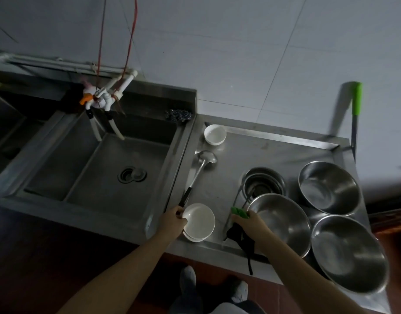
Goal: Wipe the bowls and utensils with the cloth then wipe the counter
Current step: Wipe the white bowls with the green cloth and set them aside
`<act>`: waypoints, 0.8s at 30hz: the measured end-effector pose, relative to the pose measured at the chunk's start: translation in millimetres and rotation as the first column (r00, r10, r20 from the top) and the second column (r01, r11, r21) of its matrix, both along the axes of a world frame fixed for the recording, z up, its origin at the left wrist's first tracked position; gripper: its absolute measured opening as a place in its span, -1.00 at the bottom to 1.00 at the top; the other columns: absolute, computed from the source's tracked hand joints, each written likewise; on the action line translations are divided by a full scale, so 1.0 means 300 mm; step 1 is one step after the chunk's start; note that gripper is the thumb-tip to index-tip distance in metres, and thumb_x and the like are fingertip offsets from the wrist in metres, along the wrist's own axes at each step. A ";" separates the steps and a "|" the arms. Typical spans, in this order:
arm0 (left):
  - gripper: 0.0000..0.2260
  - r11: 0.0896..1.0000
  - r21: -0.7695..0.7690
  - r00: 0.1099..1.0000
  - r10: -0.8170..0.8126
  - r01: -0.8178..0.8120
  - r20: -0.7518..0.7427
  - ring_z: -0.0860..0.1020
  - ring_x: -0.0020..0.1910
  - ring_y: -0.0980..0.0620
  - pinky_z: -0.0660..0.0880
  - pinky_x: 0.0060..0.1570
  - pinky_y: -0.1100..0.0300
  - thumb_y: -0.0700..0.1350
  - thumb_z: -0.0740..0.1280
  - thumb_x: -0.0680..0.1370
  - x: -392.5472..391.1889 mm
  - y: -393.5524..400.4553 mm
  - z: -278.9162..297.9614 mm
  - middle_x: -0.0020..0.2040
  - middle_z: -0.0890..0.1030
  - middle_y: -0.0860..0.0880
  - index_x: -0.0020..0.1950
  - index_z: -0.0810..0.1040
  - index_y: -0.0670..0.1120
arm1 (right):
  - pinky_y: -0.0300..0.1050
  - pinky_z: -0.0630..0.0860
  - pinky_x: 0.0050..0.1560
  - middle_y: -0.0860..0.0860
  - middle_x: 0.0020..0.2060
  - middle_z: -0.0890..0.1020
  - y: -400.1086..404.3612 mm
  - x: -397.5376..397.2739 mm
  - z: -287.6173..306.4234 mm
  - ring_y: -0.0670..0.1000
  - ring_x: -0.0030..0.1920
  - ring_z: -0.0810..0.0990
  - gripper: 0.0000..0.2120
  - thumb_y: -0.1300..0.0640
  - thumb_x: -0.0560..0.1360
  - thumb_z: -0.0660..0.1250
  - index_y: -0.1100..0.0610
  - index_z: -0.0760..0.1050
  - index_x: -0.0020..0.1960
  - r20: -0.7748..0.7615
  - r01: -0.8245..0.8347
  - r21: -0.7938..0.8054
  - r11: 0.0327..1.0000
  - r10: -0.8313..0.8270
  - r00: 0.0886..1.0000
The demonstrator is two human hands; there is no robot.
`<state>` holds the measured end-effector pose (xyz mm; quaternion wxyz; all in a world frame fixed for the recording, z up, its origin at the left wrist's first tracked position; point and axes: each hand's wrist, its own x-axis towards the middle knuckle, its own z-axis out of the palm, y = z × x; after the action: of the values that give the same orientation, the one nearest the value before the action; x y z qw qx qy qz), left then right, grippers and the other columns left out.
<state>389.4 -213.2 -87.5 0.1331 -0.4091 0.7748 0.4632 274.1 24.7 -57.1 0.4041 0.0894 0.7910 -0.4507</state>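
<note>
My left hand (173, 219) grips the rim of the top white bowl (200, 218) in a short stack at the counter's front edge. My right hand (249, 222) holds a dark cloth (241, 240) that hangs down from it, together with a green-handled utensil (239, 211) whose metal end points toward a stack of small steel bowls (264, 181). A steel ladle (200, 168) with a black handle lies on the counter (274, 152) beside the sink. Another white bowl (215, 134) sits at the back. Three large steel bowls (283, 220) (328, 186) (348, 252) stand at the right.
A deep steel sink (100, 164) with a drain lies to the left, taps (100, 98) hanging over it and a scouring pad (178, 114) on its back corner. A green-handled tool (356, 103) leans on the tiled wall at right. The floor and my shoes are below.
</note>
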 end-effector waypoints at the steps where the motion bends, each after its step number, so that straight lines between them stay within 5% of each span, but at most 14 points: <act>1: -0.75 1.000 -0.008 1.000 -0.004 0.004 0.013 0.65 -0.17 -0.03 0.66 -0.12 -0.04 -0.18 0.35 0.38 0.003 -0.003 -0.019 -0.15 0.66 0.04 -0.01 0.57 0.10 | -0.15 0.54 -0.33 0.15 -0.18 0.66 0.013 0.004 -0.002 0.01 -0.32 0.63 -0.69 0.00 0.52 0.46 0.21 0.52 0.08 0.015 0.007 0.003 1.000 -0.007 1.000; 5: -0.67 0.999 -0.032 0.999 -0.015 0.016 0.029 0.66 -0.17 -0.01 0.66 -0.15 0.01 -0.12 0.34 0.33 0.006 -0.008 -0.088 -0.14 0.67 0.11 0.06 0.60 0.12 | -0.01 0.61 -0.19 0.25 -0.07 0.68 0.057 0.013 -0.036 0.13 -0.24 0.67 -0.67 0.03 0.47 0.48 0.19 0.52 0.12 0.049 0.065 0.000 0.998 -0.065 0.997; 10: -0.64 0.990 -0.135 0.999 -0.043 0.045 0.017 0.61 0.02 -0.09 0.43 -0.12 0.21 -0.24 0.32 0.47 -0.005 0.016 -0.092 0.04 0.69 -0.05 0.25 0.60 -0.01 | 0.17 0.65 -0.01 0.22 -0.08 0.69 0.080 0.018 -0.020 0.27 -0.05 0.71 -0.79 0.10 0.50 0.47 0.15 0.57 0.09 0.047 0.114 -0.024 0.993 -0.112 0.993; 20: -0.73 0.985 -0.170 1.000 0.026 -0.024 0.013 0.62 0.09 -0.17 0.51 -0.03 0.14 -0.22 0.37 0.53 0.008 0.026 -0.116 0.10 0.69 -0.14 0.23 0.63 -0.16 | -0.11 0.54 -0.30 0.18 -0.16 0.66 0.109 0.004 0.020 0.07 -0.27 0.63 -0.92 0.21 0.57 0.34 0.19 0.56 0.03 0.014 0.114 0.018 0.993 -0.114 0.993; 24: -0.68 0.979 -0.194 0.998 0.057 -0.058 -0.011 0.62 0.08 -0.16 0.55 0.00 0.09 -0.16 0.40 0.53 -0.022 0.032 -0.072 0.09 0.67 -0.15 0.28 0.59 -0.17 | 0.13 0.66 0.01 0.26 -0.06 0.68 0.115 -0.018 0.027 0.25 -0.06 0.70 -0.86 0.20 0.54 0.38 0.19 0.57 0.09 0.120 0.217 -0.073 0.973 -0.207 0.971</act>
<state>383.0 -203.5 -109.2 0.0769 -0.4410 0.8047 0.3900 268.6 59.3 -48.8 0.4005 0.1810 0.7330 -0.5192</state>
